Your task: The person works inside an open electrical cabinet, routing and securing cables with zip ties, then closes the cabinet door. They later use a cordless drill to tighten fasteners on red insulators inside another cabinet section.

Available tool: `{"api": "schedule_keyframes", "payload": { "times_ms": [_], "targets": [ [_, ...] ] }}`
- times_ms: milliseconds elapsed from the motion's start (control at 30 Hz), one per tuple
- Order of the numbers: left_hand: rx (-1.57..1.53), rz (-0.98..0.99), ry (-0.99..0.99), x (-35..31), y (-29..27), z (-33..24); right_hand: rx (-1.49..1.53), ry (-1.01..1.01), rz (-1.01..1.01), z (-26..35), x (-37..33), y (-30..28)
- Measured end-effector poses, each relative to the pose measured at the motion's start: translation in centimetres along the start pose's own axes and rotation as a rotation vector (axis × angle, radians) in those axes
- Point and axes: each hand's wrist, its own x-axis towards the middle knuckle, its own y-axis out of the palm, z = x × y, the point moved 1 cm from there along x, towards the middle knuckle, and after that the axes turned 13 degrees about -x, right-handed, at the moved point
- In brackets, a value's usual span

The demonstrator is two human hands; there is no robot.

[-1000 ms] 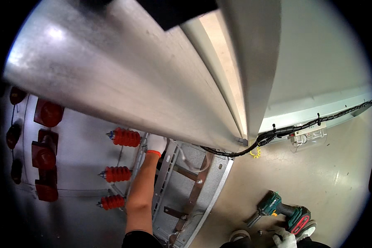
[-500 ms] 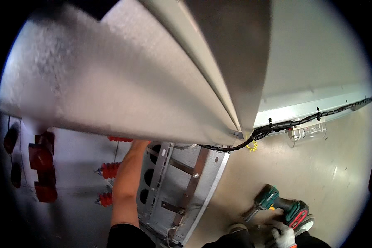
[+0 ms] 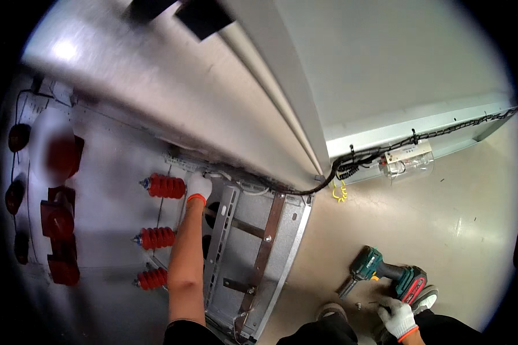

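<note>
My left hand (image 3: 199,187), in a white glove with an orange cuff, reaches down into the metal cabinet beside a slotted metal rail (image 3: 223,230). Its fingers are turned away, so their grip is hidden. Just left of that arm stand red ribbed insulators (image 3: 167,186). Low on the right, my gloved right hand (image 3: 397,317) is closed, with a thin dark bit showing at its fingertips; what it holds is too small to name. Close to that hand lies a green and black cordless impact wrench (image 3: 380,273) with a red-marked battery, beside a shoe (image 3: 426,299).
Large metal panels (image 3: 172,75) slant across the top. A black wrapped cable bundle (image 3: 380,153) runs along the pale panel's lower edge, near a clear-covered fixture (image 3: 410,161) and a yellow coiled cord (image 3: 339,191). A small metal piece (image 3: 358,306) lies on the floor.
The view has shifted, and the upper panel no longer covers my left hand or the top insulator. My right hand shows more fully near the impact wrench.
</note>
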Motion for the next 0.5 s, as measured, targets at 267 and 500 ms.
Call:
{"api": "schedule_keyframes", "payload": {
  "times_ms": [267, 500],
  "targets": [
    [0.042, -0.278, 0.200, -14.5, -3.8, -2.2, -0.081, -0.338, -0.120, 7.8, 11.8, -5.1],
    [-0.138, -0.295, -0.013, -21.8, -2.6, -1.3, -0.094, -0.504, -0.017, 16.6, 15.3, -3.8]
  ]
}}
